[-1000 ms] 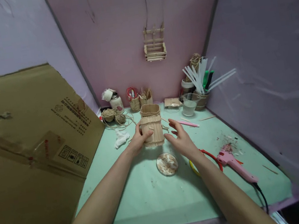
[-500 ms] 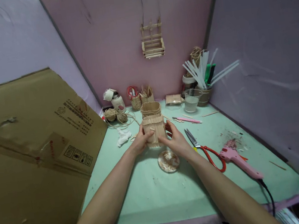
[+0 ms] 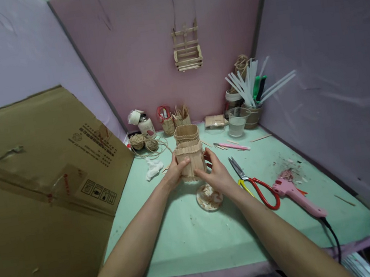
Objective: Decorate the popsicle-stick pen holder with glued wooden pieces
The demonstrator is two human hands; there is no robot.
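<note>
Between my two hands is a small box made of pale wooden craft sticks (image 3: 191,162), its stick-edged side facing me. My left hand (image 3: 175,170) grips its left side, thumb across the front. From the right, my right hand (image 3: 215,171) holds it, with the thumb near the front's lower part and the fingers curled around the side. Just behind it, a second open-topped craft-stick box (image 3: 186,132) shows its rim; whether the two touch, I cannot tell. Close below my right hand lies a round, brown-and-white patterned coaster (image 3: 209,198).
Red-handled scissors (image 3: 264,194) and a pink glue gun (image 3: 299,197) lie to the right. A pink pen-like tool (image 3: 231,146), a plastic cup (image 3: 237,125) and glue sticks in a pot (image 3: 253,113) are farther back. Twine balls (image 3: 137,141) and a cardboard sheet (image 3: 50,155) are left.
The view has shifted slightly. Both hands keep their hold on the craft-stick box, with little other movement to see.
</note>
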